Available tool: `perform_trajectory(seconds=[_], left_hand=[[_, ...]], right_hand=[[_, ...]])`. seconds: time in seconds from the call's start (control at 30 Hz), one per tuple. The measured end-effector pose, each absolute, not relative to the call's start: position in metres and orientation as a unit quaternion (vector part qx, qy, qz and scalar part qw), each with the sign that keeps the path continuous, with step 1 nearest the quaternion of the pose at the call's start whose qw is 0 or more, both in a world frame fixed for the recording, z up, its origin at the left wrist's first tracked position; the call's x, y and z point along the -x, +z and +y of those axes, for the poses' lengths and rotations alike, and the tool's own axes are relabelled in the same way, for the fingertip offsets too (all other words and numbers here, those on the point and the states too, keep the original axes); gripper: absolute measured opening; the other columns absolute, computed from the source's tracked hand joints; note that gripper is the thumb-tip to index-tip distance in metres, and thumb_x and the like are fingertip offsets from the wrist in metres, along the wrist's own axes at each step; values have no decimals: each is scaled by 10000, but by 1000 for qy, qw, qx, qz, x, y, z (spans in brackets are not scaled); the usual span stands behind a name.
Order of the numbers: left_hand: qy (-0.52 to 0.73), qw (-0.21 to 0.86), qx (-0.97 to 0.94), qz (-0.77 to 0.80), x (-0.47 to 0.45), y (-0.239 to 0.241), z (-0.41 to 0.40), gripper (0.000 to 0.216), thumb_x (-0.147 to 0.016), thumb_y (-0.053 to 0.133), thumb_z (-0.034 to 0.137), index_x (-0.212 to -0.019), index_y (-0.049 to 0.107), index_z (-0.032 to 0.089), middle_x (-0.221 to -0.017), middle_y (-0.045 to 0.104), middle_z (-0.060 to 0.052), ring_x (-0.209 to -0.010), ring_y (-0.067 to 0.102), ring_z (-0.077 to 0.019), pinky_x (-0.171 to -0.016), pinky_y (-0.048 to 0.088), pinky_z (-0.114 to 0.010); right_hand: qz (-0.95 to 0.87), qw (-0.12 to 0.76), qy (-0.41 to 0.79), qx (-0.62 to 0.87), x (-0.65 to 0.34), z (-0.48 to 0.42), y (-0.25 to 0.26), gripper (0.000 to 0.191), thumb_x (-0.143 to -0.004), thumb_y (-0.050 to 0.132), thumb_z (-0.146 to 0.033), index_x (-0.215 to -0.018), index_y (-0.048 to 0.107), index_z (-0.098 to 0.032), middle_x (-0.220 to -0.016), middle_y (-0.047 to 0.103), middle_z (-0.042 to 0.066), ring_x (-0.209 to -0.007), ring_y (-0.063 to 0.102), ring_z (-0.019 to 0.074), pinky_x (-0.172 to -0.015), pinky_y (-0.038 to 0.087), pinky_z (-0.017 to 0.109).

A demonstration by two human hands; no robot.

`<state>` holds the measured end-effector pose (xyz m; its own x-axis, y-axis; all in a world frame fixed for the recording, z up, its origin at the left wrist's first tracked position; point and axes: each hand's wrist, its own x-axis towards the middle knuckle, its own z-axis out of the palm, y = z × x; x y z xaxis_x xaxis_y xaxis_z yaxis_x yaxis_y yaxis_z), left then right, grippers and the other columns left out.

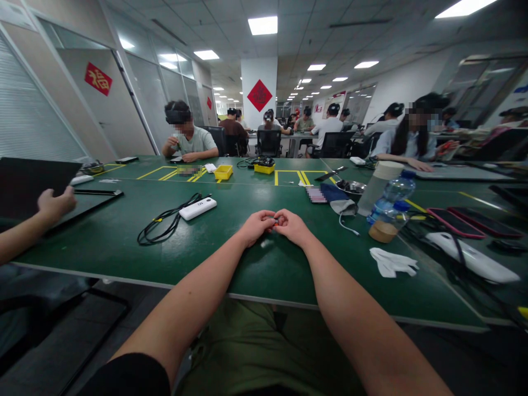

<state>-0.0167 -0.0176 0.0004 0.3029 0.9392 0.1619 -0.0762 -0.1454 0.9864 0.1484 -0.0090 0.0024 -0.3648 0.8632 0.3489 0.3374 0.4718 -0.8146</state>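
Observation:
My left hand (256,226) and my right hand (291,224) meet above the green table, thumbs and fingers pinched together. Between the fingertips sits a small orange-red and dark object (276,222). Fingers cover most of it, and its kind cannot be made out. Both hands are closed on it, close to the tabletop. To the left of my hands lies a white power bank (198,209) with a looped black cable (160,225).
Two plastic bottles (398,192), a crumpled white glove or cloth (392,262), phones (456,223) and a white device (472,257) occupy the right side. Yellow trays (223,172) stand farther back. At left, another person's hand (56,202) touches a laptop (37,187). People sit opposite.

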Motion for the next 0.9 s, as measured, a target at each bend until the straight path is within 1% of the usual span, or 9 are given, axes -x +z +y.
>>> perform_trajectory(seconds=[0.13, 0.23, 0.33, 0.43, 0.53, 0.63, 0.7, 0.8, 0.9], left_hand=[[482, 567, -561, 363, 16, 5, -21, 304, -777, 617, 373, -952, 635, 125, -817, 650, -64, -669, 581, -108, -592, 447, -216], [474, 575, -557, 367, 16, 9, -25, 320, -770, 614, 425, -878, 638, 125, -766, 631, -51, -656, 571, -107, -600, 450, -222], [466, 555, -577, 376, 14, 11, -28, 304, -743, 647, 400, -885, 643, 132, -799, 643, -48, -668, 568, -104, -609, 448, -220], [467, 529, -592, 389, 11, 10, -28, 273, -703, 692, 323, -889, 642, 129, -789, 649, -37, -626, 549, -91, -596, 440, -217], [480, 550, -558, 393, 10, 9, -26, 204, -694, 686, 248, -839, 616, 122, -702, 624, -23, -557, 527, -84, -555, 428, -215], [517, 606, -466, 385, 15, 11, -22, 143, -700, 637, 178, -820, 577, 128, -668, 595, -25, -557, 543, -92, -530, 425, -207], [534, 648, -396, 371, 20, 13, -19, 103, -707, 591, 158, -799, 557, 128, -680, 589, -43, -569, 546, -95, -518, 421, -200], [537, 688, -336, 355, 28, 15, -15, 78, -716, 546, 181, -776, 539, 132, -703, 581, -62, -542, 505, -86, -471, 380, -190], [538, 652, -371, 384, 28, 13, -13, 106, -736, 527, 242, -797, 534, 155, -665, 533, -26, -487, 423, -80, -426, 293, -192]], right_hand=[[-757, 418, 297, 405, -149, -10, 3, 318, -661, 669, -322, -932, 554, -202, -614, 475, -69, -552, 463, 104, -546, 381, 228], [-758, 421, 276, 416, -149, -13, 7, 302, -662, 665, -307, -922, 550, -205, -623, 485, -65, -565, 471, 106, -557, 384, 229], [-761, 416, 259, 426, -149, -15, 10, 274, -661, 661, -300, -894, 555, -202, -627, 492, -61, -570, 467, 104, -567, 386, 228], [-767, 407, 254, 426, -148, -15, 9, 285, -665, 661, -294, -917, 566, -199, -635, 498, -61, -578, 473, 103, -581, 394, 230], [-771, 395, 266, 423, -145, -13, 7, 489, -644, 699, -304, -1097, 550, -200, -668, 519, -58, -596, 502, 107, -603, 411, 240], [-760, 394, 288, 429, -145, -12, 5, 681, -665, 698, -332, -1282, 449, -190, -717, 553, -41, -603, 531, 111, -610, 428, 249], [-746, 394, 311, 437, -146, -12, 5, 681, -708, 661, -340, -1321, 411, -179, -742, 563, -31, -562, 533, 103, -578, 432, 249], [-731, 389, 347, 440, -147, -11, 5, 637, -739, 633, -335, -1317, 413, -180, -759, 560, -28, -500, 528, 87, -531, 436, 242], [-725, 393, 360, 436, -148, -10, 5, 592, -748, 631, -322, -1292, 437, -191, -758, 555, -33, -494, 535, 79, -528, 442, 231]])
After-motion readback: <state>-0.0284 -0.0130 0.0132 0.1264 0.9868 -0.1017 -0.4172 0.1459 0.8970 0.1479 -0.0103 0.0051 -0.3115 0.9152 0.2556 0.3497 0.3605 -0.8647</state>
